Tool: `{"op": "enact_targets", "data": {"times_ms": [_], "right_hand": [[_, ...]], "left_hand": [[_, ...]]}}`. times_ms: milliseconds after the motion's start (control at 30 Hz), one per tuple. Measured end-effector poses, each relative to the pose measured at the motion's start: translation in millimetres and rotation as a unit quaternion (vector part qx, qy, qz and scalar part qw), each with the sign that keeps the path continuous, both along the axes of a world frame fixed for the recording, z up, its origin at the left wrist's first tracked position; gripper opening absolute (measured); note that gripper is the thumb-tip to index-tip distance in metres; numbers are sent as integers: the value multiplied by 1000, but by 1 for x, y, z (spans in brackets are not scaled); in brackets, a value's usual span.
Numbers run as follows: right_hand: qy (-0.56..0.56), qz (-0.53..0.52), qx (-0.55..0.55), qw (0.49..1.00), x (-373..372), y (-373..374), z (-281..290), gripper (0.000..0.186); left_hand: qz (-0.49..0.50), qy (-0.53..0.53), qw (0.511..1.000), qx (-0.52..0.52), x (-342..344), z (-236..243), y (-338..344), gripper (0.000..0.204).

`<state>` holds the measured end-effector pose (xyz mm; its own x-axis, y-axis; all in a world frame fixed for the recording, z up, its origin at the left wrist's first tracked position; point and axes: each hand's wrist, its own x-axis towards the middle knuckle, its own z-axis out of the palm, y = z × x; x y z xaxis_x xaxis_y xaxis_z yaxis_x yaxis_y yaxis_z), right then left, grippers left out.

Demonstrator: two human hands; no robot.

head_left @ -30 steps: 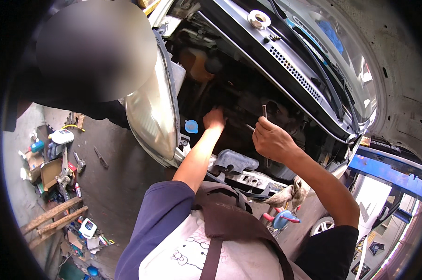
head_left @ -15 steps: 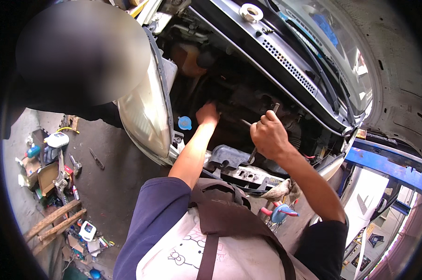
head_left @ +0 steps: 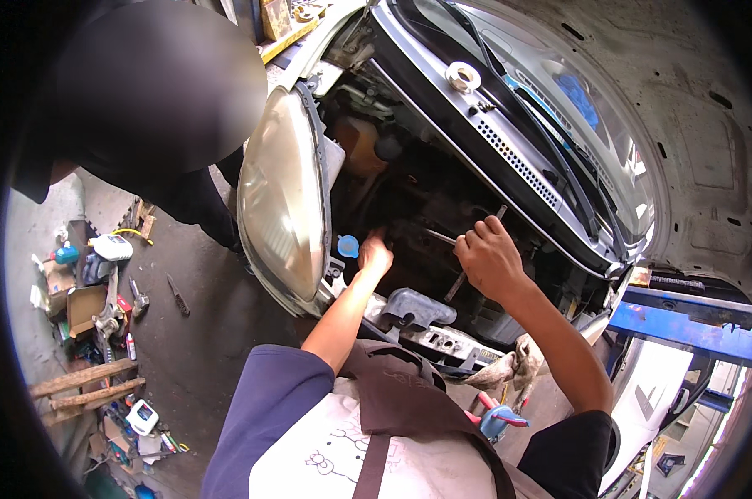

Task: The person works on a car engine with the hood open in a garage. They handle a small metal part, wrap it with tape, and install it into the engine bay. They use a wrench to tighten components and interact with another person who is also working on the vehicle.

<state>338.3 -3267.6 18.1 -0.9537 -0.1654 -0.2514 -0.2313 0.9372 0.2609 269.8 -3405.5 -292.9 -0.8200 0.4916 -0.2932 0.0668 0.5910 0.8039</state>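
Observation:
Both my hands are inside the open engine bay [head_left: 409, 195] of a car. My right hand [head_left: 490, 256] is wrapped round the bar of a metal T-handle wrench [head_left: 454, 289]. One end of the bar sticks out above my fist, the other below it. The wrench's shaft runs left into the dark, where its far end is hidden. Further left, my left hand [head_left: 376, 256] reaches down past a blue round cap [head_left: 347, 246]. Its fingertips are lost in shadow, so what they touch or hold is hidden.
A large headlight [head_left: 284, 195] flanks the bay on the left, beside another person [head_left: 147, 100]. The raised hood [head_left: 700, 133] is at the right. A tape roll [head_left: 463, 77] lies near the windshield. Tools and bottles [head_left: 110, 247] litter the floor at left. A blue lift beam [head_left: 692, 324] stands right.
My view has shifted, so the car sits lower and further right. My left hand has drawn back slightly toward me beside the blue cap. My right hand keeps its grip on the T-handle wrench.

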Motion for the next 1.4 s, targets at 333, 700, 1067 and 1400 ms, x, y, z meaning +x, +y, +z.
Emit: {"op": "enact_targets", "data": {"times_ms": [333,700,1067,1400], "right_hand": [[-6,9,-24,1000,-17,2,-15,12],[-30,61,-17,998,-37,5,-13,12],[-61,-442,-428,786,-51,-28,-35,21],[150,-81,-149,974,-52,-38,31,35]], "left_hand": [[-137,81,980,-122,8,11,3,50],[-147,121,969,-156,16,-3,13,57],[-27,96,984,150,19,65,2,63],[37,121,951,284,14,160,23,11]]}}
